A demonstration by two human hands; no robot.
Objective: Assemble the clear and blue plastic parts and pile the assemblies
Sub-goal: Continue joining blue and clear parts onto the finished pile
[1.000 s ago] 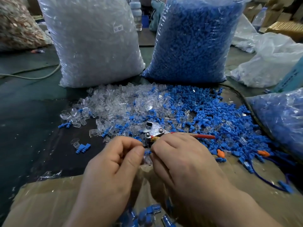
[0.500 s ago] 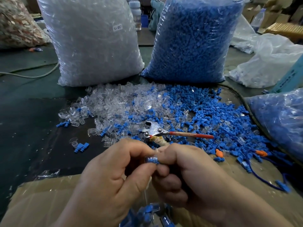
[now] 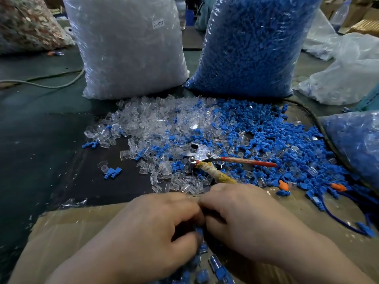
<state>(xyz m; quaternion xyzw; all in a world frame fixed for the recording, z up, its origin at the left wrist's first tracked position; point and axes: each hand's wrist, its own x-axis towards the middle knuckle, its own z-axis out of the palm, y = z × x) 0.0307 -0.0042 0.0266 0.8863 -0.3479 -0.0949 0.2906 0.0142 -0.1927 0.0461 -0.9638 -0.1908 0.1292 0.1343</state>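
Note:
My left hand (image 3: 155, 228) and my right hand (image 3: 244, 222) meet knuckles-up, low over the cardboard box (image 3: 71, 228). Their curled fingers pinch a small blue and clear assembly (image 3: 198, 231), of which only a blue sliver shows between them. Below the hands, several finished assemblies (image 3: 218, 269) lie piled in the box. Beyond the hands, loose clear parts (image 3: 155, 124) spread on the left and loose blue parts (image 3: 276, 140) on the right.
Pliers (image 3: 205, 155) with one red and one taped handle lie on the loose parts. A big bag of clear parts (image 3: 127, 48) and one of blue parts (image 3: 250, 44) stand behind. Another blue-filled bag (image 3: 356, 144) lies at the right. A blue cord (image 3: 338, 220) runs over the cardboard.
Both hands have dropped from in front of the pliers down toward the box, still together on the piece. The pinched blue part, plainly visible before, is now mostly hidden.

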